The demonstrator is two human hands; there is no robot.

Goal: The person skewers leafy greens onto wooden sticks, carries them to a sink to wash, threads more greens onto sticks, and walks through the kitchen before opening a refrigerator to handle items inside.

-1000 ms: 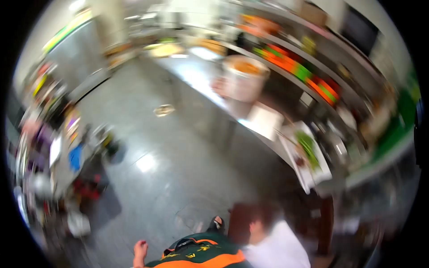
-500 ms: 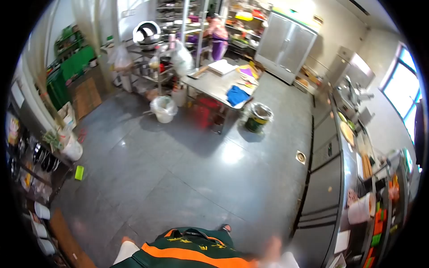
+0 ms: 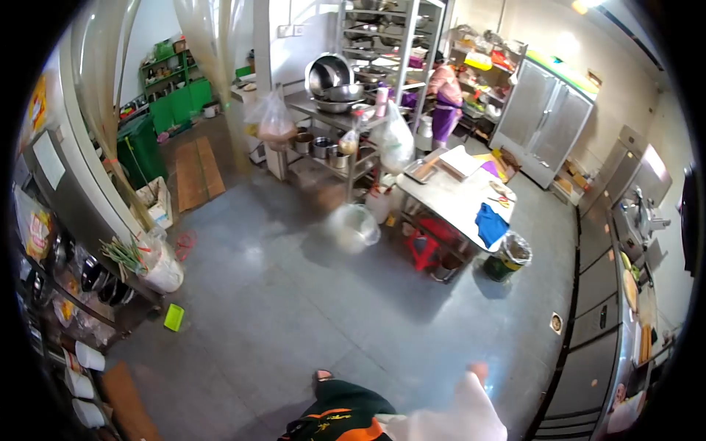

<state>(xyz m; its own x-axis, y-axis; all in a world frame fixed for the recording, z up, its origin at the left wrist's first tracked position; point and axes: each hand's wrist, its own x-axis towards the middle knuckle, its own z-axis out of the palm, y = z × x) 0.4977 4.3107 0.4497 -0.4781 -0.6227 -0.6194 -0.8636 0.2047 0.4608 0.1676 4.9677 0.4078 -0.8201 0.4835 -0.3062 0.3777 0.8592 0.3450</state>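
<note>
My right hand (image 3: 478, 371) shows at the lower right, beyond the cuff of a white sleeve (image 3: 460, 411). It hangs over the grey floor (image 3: 294, 309), with no object visible at it. The hand is small and smeared, so the set of its fingers does not show. My left hand is out of the picture. Below me is a dark green apron (image 3: 349, 420) with orange bands, and one foot (image 3: 323, 375) sticks out past it.
A steel table (image 3: 448, 195) holds a blue cloth (image 3: 491, 224); a lined bin (image 3: 507, 257) stands beside it. A white bucket (image 3: 354, 229) is left of the table. Counters (image 3: 588, 323) line the right, shelves the left. A person in purple (image 3: 445, 110) stands at the back.
The view has swung left, so the table and bins sit farther right. My right hand reaches farther out with more sleeve showing. My left hand has dropped out of view.
</note>
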